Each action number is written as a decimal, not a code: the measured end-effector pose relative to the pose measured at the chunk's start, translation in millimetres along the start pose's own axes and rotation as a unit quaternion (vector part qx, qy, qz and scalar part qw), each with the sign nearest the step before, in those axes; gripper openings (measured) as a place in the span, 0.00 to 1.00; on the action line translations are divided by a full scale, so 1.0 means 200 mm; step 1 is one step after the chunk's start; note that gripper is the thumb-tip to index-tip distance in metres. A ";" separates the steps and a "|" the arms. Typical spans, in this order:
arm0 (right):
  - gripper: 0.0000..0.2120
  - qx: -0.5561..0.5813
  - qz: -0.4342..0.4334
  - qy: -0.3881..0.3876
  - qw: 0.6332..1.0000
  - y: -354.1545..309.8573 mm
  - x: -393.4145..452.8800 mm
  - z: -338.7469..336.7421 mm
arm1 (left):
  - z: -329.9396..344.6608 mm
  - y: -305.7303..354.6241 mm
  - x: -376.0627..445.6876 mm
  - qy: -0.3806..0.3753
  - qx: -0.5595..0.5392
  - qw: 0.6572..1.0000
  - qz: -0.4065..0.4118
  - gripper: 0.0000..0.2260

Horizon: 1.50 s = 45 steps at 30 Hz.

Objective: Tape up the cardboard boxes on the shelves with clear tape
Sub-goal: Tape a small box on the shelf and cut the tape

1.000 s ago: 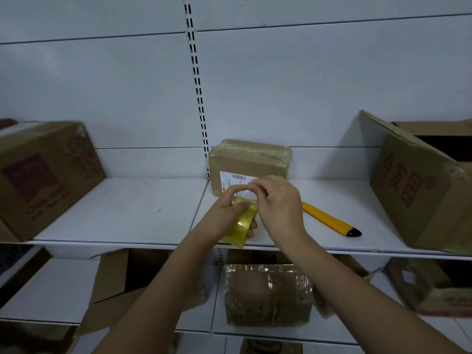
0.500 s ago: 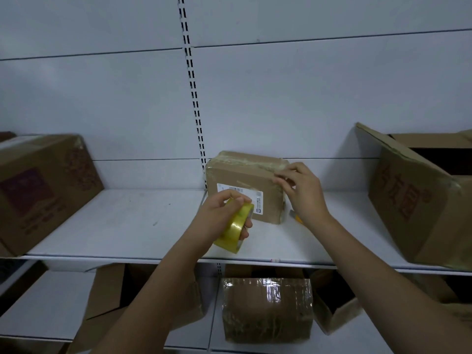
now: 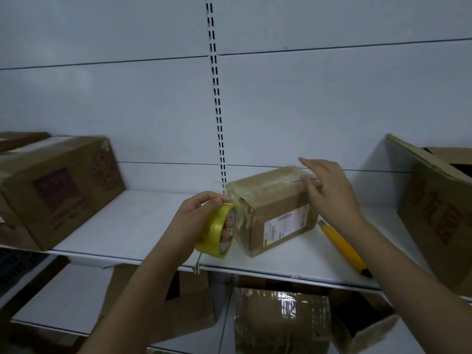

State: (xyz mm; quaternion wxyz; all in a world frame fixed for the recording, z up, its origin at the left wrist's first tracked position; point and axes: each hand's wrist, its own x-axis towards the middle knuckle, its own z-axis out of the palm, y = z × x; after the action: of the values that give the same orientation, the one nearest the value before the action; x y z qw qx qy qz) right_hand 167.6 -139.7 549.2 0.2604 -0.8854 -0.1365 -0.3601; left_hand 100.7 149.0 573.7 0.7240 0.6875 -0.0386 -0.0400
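Observation:
A small cardboard box (image 3: 275, 208) with a white label and clear tape over its top stands turned at an angle on the white shelf (image 3: 132, 226). My left hand (image 3: 196, 215) grips a yellowish roll of clear tape (image 3: 215, 235) right at the box's left end, fingers through the core. My right hand (image 3: 329, 190) lies with straight fingers on the box's top right edge, pressing the taped surface.
A yellow utility knife (image 3: 342, 247) lies on the shelf right of the small box. A large closed box (image 3: 53, 190) sits at the left, an open box (image 3: 439, 208) at the right. More boxes, one wrapped in tape (image 3: 281, 323), stand on the lower shelf.
The small box has been turned so a corner faces me. My right hand moved from its front right edge to its top. The tape roll stays in my left hand at the box's left end.

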 end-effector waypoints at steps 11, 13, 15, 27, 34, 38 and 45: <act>0.25 -0.080 -0.105 -0.242 0.961 -0.41 -0.02 0.26 | -0.16 0.03 -0.05 0.014 0.048 0.999 0.006 0.10; 0.22 0.038 -0.147 -0.278 0.949 -0.36 -0.02 0.21 | -0.21 0.03 -0.05 0.003 0.091 0.996 0.015 0.10; 0.20 0.070 -0.159 -0.310 0.935 -0.33 -0.01 0.18 | -0.24 0.05 -0.07 -0.022 0.146 0.989 0.030 0.10; 0.23 0.321 0.096 -0.176 0.926 -0.68 -0.12 -0.04 | -0.09 0.15 -0.09 -0.169 0.246 0.954 0.010 0.09; 0.10 0.311 0.184 -0.116 0.925 -0.67 -0.12 0.00 | -0.03 0.18 -0.06 -0.169 0.408 0.893 0.084 0.16; 0.09 0.304 0.234 -0.022 0.923 -0.53 -0.07 -0.05 | -0.11 0.23 -0.06 -0.153 0.490 0.854 0.081 0.31; 0.06 0.286 0.286 0.003 0.915 -0.35 -0.07 -0.03 | -0.35 0.27 0.05 -0.107 0.603 0.788 0.053 0.28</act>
State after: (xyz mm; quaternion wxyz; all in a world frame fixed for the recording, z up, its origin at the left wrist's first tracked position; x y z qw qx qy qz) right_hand 124.0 -86.4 568.9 0.5946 -0.7732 0.0263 -0.2187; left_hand 118.1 219.5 623.5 0.1540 0.9726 -0.1687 -0.0436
